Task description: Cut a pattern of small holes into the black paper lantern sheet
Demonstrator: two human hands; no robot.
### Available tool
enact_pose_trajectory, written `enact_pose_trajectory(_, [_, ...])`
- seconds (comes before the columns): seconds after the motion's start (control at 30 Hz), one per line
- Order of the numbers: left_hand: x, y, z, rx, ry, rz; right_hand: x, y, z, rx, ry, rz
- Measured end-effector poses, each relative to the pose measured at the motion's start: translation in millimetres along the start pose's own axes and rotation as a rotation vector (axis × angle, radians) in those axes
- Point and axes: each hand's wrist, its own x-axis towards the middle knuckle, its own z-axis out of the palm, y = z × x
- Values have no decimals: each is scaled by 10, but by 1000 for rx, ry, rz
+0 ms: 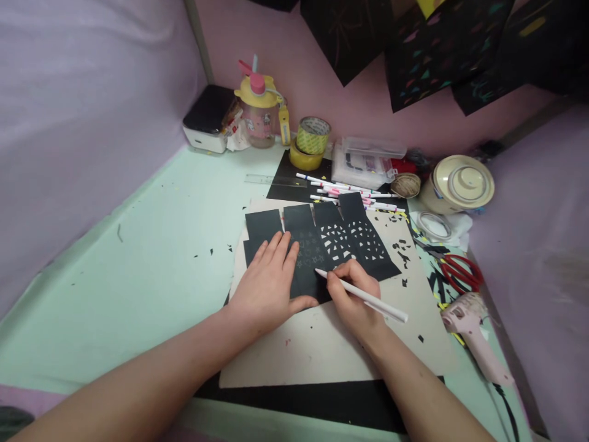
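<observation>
A piece of black card [299, 221] with tabs along its far edge lies on a pale board. Its right part has many small cut-out shapes, and faint star-like outlines are drawn in its middle. My left hand [271, 276] rests flat on the card's left part, fingers spread. In my right hand [356, 291] is a slim white pen [375, 302], gripped between thumb and fingers. The pen's tip points left, at the card just below the drawn outlines; whether it touches I cannot tell.
The pale board [276, 362] carries black scraps. Behind are white markers [381, 205], tape rolls [306, 159], a plastic box [361, 166] and a drink bottle [260, 116]. On the right are a lidded pot [462, 184], red-handled scissors [461, 273] and a pink glue gun [476, 337] with a cord.
</observation>
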Motion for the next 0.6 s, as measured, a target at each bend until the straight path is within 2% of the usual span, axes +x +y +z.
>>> enact_pose_trajectory(0.33, [1, -3, 0, -29, 3, -7, 22, 8, -3, -20, -29, 48])
enact_pose_trajectory(0.6, [-3, -13, -2, -24, 4, -5, 18, 23, -7, 63, -88, 11])
